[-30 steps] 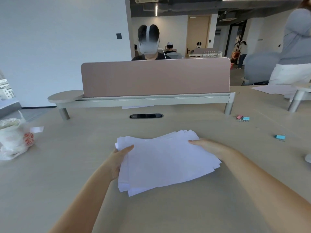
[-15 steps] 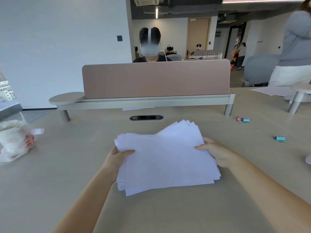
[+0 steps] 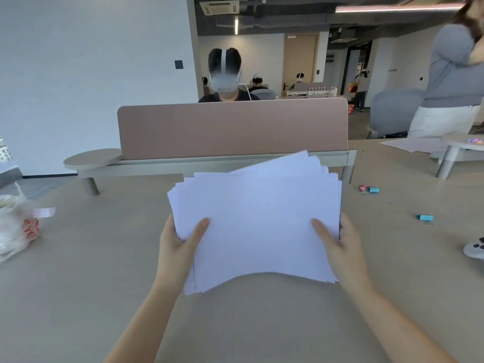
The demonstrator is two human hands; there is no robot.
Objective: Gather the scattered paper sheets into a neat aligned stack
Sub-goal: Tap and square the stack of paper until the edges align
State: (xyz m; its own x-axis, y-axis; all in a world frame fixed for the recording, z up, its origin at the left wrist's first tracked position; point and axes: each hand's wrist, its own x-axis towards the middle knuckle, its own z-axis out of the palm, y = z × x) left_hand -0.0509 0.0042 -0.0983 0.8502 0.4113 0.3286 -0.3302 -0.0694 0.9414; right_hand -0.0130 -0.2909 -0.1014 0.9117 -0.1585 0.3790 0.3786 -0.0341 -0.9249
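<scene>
Many thin white paper sheets [image 3: 258,224] form one loose bundle, too many to count, raised upright in front of the long pink desk divider [image 3: 233,127]. Its bottom edge sags in an arch above the beige wooden table [image 3: 78,297], and the top corners fan out, unaligned. The left hand [image 3: 178,247] and the right hand [image 3: 340,244] each clasp one side edge, thumbs lying on the front. One blue binder clip [image 3: 425,218] lies right of the divider.

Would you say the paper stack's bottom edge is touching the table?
Cannot tell. In the head view both hands, left and right, hold the paper stack upright; its bowed lower edge overlaps the table.
</scene>
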